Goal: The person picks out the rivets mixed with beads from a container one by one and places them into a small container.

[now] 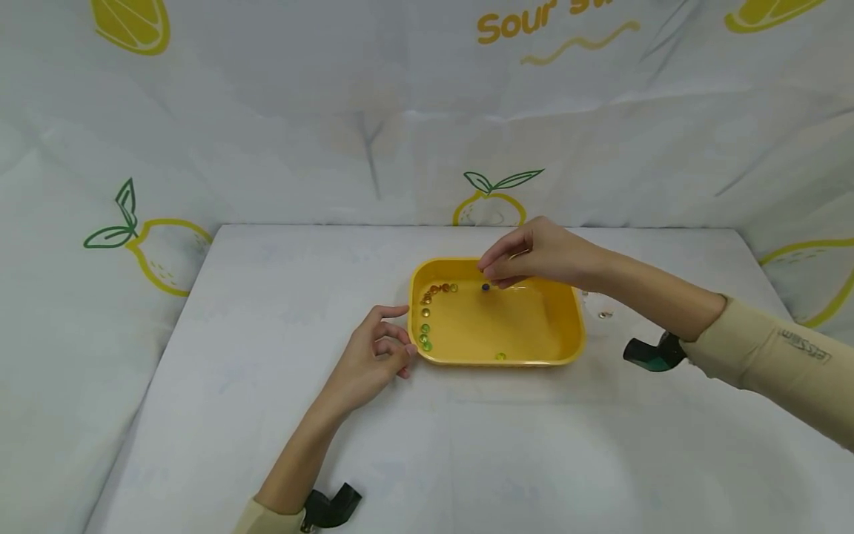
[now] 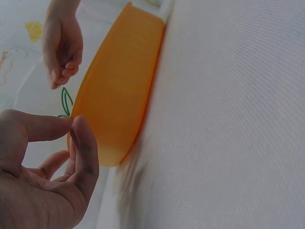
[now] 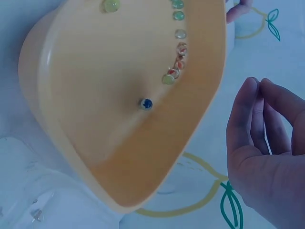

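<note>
A yellow tray (image 1: 494, 365) holds several small glass marbles. My left hand (image 1: 373, 352) is at its left end, index finger and thumb against the rim; in the left wrist view the fingertips meet at the tray's edge (image 2: 114, 90). My right hand (image 1: 534, 256) hangs over the far side of the tray, palm down. Its thumb and index fingertips (image 3: 250, 86) are brought together in the right wrist view, with no thing visible between them. Just below them on the tray floor lies a dark blue marble (image 1: 485, 287), patterned blue and white up close (image 3: 146, 103).
Amber marbles (image 1: 435, 289) and green marbles (image 1: 425, 338) line the tray's left end. A yellow-green marble (image 1: 500, 356) lies by the near wall. Clear bits (image 1: 605, 315) are right of the tray on the white-covered table (image 1: 267, 297). A lemon-print cloth (image 1: 300, 148) hangs behind.
</note>
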The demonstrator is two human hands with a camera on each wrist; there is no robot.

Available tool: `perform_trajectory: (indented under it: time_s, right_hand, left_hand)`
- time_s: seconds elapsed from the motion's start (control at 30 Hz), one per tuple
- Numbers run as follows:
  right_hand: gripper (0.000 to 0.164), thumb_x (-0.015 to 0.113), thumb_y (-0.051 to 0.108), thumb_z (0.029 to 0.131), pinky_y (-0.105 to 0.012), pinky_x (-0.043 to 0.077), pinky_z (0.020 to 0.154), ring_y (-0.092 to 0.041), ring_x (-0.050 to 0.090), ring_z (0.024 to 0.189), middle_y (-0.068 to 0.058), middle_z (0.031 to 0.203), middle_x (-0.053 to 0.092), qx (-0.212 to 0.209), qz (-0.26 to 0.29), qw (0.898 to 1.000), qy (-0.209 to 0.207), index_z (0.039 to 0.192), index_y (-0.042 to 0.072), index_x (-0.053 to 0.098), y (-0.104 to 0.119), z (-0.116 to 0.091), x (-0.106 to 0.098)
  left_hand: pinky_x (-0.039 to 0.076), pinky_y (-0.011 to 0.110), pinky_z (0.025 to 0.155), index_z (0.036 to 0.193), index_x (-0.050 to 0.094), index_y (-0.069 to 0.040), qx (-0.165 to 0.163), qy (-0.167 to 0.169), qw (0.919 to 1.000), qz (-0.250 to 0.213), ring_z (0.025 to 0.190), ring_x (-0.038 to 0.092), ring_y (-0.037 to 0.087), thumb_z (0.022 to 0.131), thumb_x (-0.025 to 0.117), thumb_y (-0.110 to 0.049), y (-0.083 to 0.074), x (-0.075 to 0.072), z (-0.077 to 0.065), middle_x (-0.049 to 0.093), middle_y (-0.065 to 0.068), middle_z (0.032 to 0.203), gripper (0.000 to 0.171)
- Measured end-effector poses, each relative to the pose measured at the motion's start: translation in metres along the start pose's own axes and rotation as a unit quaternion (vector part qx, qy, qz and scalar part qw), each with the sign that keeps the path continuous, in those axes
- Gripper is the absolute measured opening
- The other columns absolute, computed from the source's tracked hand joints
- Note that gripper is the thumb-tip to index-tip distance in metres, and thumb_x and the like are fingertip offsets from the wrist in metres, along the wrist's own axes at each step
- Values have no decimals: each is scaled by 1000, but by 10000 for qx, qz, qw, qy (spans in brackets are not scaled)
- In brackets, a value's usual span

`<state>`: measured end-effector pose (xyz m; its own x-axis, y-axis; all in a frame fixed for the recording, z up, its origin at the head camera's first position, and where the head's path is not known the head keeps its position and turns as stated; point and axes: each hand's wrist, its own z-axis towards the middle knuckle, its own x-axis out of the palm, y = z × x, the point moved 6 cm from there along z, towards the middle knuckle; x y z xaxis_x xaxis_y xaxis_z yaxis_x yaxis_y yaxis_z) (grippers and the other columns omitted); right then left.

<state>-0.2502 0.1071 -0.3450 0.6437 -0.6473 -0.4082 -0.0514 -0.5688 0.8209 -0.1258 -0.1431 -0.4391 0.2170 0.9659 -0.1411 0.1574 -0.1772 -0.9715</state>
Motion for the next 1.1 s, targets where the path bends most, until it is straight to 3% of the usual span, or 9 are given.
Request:
perform_trajectory:
  time_s: [0.17, 0.53, 0.83, 1.1]
  right_hand:
    - [24, 80, 16, 100, -35, 68, 93, -17, 82, 96, -2, 107, 84, -74, -140, 9997, -182, 120, 4, 81, 0, -10, -12]
    - [29, 80, 24, 100, -34, 66, 98, -16, 82, 103, 0, 114, 83, -34, -429, 9983, -389, 125, 9, 80, -13, -30, -29]
    - [32, 80, 29, 100, -24, 65, 96, -12, 81, 106, 5, 118, 83, 33, -549, 9965, -637, 126, 12, 80, -23, -47, -41]
    - [33, 80, 34, 100, -19, 64, 91, -16, 80, 108, 7, 117, 83, 131, -840, 9923, -895, 127, 15, 80, -34, -62, -50]
  left_hand:
    - [66, 28, 71, 153, 50, -13, 3, -19, 10000, 9, 81, 72, 28, 98, 71, 2, 1, -1, -1, 65, 17, 112, 60]
    - [66, 28, 72, 153, 51, -14, -61, -6, 10000, 20, 82, 72, 30, 99, 72, 0, 3, -1, -1, 64, 17, 113, 60]
    - [67, 30, 72, 154, 50, -14, -24, 34, 10000, -22, 81, 72, 28, 99, 72, 0, 2, 0, 0, 64, 16, 113, 61]
    - [68, 30, 72, 154, 50, -13, 43, 62, 10000, -50, 83, 72, 30, 98, 72, 1, 0, 0, 0, 64, 16, 113, 62]
